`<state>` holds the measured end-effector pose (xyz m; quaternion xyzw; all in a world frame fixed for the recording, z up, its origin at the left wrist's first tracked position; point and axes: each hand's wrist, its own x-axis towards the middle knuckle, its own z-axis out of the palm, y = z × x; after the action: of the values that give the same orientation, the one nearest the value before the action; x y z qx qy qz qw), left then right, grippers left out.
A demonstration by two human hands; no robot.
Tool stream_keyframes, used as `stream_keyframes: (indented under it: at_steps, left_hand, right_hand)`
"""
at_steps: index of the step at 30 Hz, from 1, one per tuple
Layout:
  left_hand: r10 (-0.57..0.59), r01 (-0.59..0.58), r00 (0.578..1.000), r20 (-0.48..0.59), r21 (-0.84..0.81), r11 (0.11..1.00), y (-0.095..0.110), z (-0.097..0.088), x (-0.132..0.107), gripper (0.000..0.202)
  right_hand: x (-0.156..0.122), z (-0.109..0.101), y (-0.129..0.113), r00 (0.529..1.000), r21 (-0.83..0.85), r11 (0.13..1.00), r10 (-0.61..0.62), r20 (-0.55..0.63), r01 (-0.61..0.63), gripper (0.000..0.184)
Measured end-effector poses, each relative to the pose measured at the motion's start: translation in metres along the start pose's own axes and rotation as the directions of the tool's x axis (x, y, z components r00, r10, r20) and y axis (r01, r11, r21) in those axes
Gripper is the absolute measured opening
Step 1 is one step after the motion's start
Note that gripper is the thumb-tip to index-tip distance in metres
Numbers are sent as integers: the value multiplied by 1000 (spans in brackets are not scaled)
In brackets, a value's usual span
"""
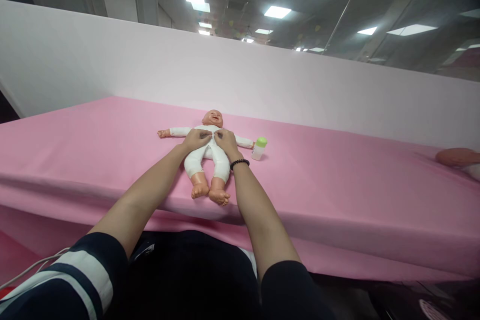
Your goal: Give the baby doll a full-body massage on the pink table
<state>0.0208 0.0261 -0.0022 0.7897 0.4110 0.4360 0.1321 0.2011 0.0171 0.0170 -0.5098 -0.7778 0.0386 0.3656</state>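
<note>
A baby doll [207, 152] lies on its back, head away from me, arms spread and bare feet toward me. Its torso, arms and upper legs are white cloth. My left hand [198, 139] rests over one side of the doll's chest, thumb and fingers closed in a pinch. Facing it across the chest, my right hand [226, 141] is closed the same way. The fingertips of both hands nearly meet at the chest's middle, and what lies between them is too small to make out. Beside the doll's hand on the right stands a small clear bottle [258, 152] with a green cap.
A pink cloth [322, 180] covers the wide table and hangs over its front edge. Behind rises a low white partition [262, 80], topped by a pane reflecting ceiling lights. Part of another doll [455, 157] lies at the far right edge.
</note>
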Motion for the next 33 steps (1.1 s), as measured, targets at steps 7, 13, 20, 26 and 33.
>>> stream_keyframes:
  at_steps: [7,13,20,26,33]
  left_hand:
    - [110,-99,985,136,-88,991,3,-3,1,56]
    - [90,-91,972,218,-3,996,-5,-2,6,63]
    - [-95,14,948,303,259,966,-16,3,14,65]
    - [-247,192,950,191,263,945,-21,6,13,69]
    - [-277,242,956,101,270,932,-15,5,9,66]
  right_hand:
    - [-2,3,7,986,191,972,-154,66,139,39]
    - [9,15,22,974,217,976,-68,218,20,50]
    - [16,21,27,940,86,985,116,320,-151,63]
    - [12,19,21,939,51,980,166,302,-190,65]
    - [7,10,12,964,20,989,135,228,-144,58]
